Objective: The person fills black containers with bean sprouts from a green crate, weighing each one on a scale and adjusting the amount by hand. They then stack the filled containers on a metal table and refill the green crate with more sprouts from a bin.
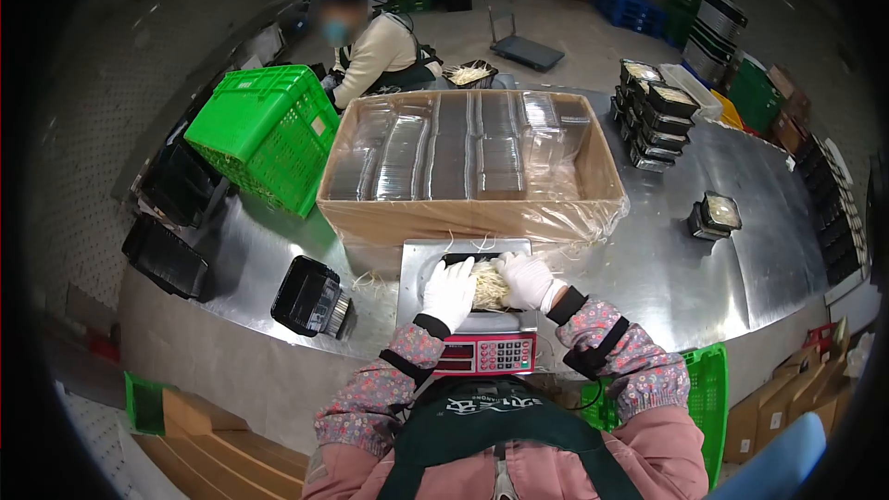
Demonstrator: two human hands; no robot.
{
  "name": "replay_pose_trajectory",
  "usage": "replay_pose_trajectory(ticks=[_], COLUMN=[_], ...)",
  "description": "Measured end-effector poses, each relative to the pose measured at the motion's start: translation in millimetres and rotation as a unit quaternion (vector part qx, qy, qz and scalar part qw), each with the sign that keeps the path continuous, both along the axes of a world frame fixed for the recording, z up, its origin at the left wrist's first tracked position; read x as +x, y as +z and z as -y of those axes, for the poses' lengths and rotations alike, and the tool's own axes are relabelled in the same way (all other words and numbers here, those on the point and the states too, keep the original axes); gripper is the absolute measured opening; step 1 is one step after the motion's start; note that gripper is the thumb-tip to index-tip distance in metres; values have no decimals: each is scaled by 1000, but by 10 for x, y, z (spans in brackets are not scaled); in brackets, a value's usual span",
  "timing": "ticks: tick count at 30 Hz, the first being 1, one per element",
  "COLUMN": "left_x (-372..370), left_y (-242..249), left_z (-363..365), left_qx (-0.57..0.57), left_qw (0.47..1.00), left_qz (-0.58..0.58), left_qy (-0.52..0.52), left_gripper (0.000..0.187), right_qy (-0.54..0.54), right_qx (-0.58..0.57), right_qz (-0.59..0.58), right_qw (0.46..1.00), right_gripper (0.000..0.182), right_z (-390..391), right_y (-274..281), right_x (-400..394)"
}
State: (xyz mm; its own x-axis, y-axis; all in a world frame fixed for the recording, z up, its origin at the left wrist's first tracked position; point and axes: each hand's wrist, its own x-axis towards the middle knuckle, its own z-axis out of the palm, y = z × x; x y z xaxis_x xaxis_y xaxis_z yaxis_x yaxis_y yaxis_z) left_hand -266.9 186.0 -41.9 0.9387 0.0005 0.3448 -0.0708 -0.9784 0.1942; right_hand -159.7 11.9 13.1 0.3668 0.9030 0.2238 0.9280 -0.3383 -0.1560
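Note:
A black plastic tray point(454, 259) stands on the scale point(417, 257), filled with thin pale strands that look like enoki mushrooms point(489, 287). My left hand point(448, 293), in a white glove, is at the tray's left side, its fingers gripping over the rim. My right hand point(528, 281), also gloved, curls over the right side of the mushrooms, fingertips pressed in among them. Both hands hide much of the tray. Below them is the red keypad panel point(486, 352) of the scale. A few loose strands lie behind and left of the tray.
Just behind the scale stands a large carton point(463, 219) of clear plastic lids. A green crate point(269, 130) tilts at its left. Black trays point(306, 296) lie on the left. Stacked filled trays point(656, 120) and a smaller stack point(715, 215) stand right. A co-worker point(380, 51) works across the table.

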Motion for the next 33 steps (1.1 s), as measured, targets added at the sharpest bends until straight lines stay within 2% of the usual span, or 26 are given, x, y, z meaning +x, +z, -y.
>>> replay_pose_trajectory(ticks=[2,3,8,11,13,16,18,19,20,21,22,24,25,26,27,28,29,30,31,32,33], left_x=[34,59,139,130,121,129,98,100,87,43,-18,-169,-222,-339,-534,-620,-824,-1007,-1187,-1355,-1489], left_y=[-42,-62,-62,-167,-229,-179,-8,44,60,132,209,575,505,453,876,592,665,607,289,70,-18], left_z=[24,31,25,11,-12,1,49,52,41,41,14,-78,-211,-435,-380,-809,-1015,-1229,-1520,-1733,-1867], left_qx=[26,22,33,39,44,49,19,22,-19,-59,-59,-148,-227,-87,-111,-175,-178,-100,-21,10,-16], left_qw=[1000,999,998,999,998,998,998,998,999,995,995,980,959,972,955,939,936,927,901,880,878], left_qz=[14,13,-23,8,30,-6,-32,-31,21,70,67,134,169,217,267,261,238,184,187,124,-6], left_qy=[9,21,38,35,37,33,42,41,34,28,31,9,2,22,71,139,190,310,390,459,479], left_gripper=[42,42,41,40,40,40,41,41,40,40,40,38,35,33,34,40,45,50,53,58,56], right_qy=[-94,-98,-102,-90,-90,-90,-115,-118,-120,-153,-153,-173,-186,-174,-199,-217,-231,-244,-239,-257,-276], right_qx=[-153,-127,-142,-167,-136,-104,-105,-71,-37,-57,-12,32,30,96,99,130,150,168,164,175,184], right_qz=[-42,-3,27,-31,-28,-39,-70,-79,-90,-129,-118,-143,-172,-196,-245,-289,-326,-363,-369,-396,-423], right_qw=[983,987,984,981,986,990,985,987,988,978,981,974,967,960,944,923,905,884,883,864,844], right_gripper=[31,21,15,18,18,21,22,23,24,29,34,33,34,33,31,28,27,26,26,24,23], right_z=[74,97,8,139,328,603,684,749,805,916,1087,1422,1584,1733,1853,1977,2077,2151,2197,2239,2262], right_y=[0,-19,-145,-20,-31,143,314,428,472,425,285,115,120,100,160,93,51,18,-24,-80,-134], right_x=[60,44,21,109,218,363,325,288,279,358,441,572,592,571,527,499,460,432,424,409,382])
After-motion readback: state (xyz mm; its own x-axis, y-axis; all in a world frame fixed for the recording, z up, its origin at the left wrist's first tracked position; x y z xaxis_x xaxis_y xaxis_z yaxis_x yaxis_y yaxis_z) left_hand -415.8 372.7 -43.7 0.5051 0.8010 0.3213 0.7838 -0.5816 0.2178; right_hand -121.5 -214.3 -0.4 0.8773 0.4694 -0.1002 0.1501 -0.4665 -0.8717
